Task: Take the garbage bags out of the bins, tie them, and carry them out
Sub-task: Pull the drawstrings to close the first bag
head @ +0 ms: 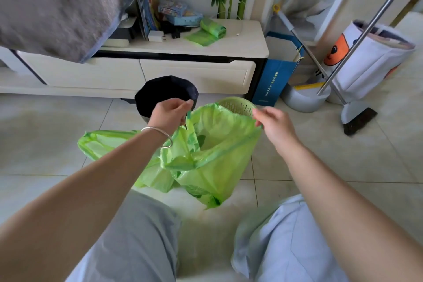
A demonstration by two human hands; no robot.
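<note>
1. Fingers of the left hand (pixel 170 111) pinch the drawstring of the green garbage bag (pixel 212 155).
2. Right hand (pixel 275 125) pinches the bag's opposite rim.
3. Bag hangs open above the floor (pixel 45 144), before the green bin (pixel 238 104) and the black-lined bin (pixel 164 91).
4. Second green bag (pixel 103 144) lies beside it.

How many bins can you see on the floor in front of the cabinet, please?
2. A black-lined bin stands by the cabinet behind the left hand; a green perforated bin is right of it, partly hidden behind the held green bag. Others may be out of view.

cabinet (pixel 183 49) | broom (pixel 357 119) | blue paper bag (pixel 274 78) | boxes (pixel 174 9)
</note>
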